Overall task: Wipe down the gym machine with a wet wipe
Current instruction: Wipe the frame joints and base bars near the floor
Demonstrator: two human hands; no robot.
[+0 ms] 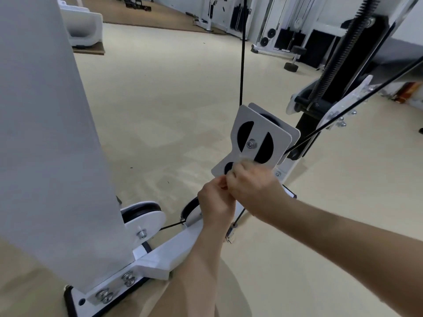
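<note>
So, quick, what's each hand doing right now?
Left hand: pinches the lower edge of the pulley plate.
Right hand: grips the wet wipe against that plate.

Frame centre: right hand (249, 186) presses wet wipe (246, 159) on white pulley plate (258, 133); left hand (215, 200) pinches plate's lower edge. Black cable (242, 65) runs up from plate.

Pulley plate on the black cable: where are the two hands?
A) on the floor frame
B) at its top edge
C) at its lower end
C: the left hand grips the lower end of the pulley plate and the right hand holds a pale wipe against it.
</note>
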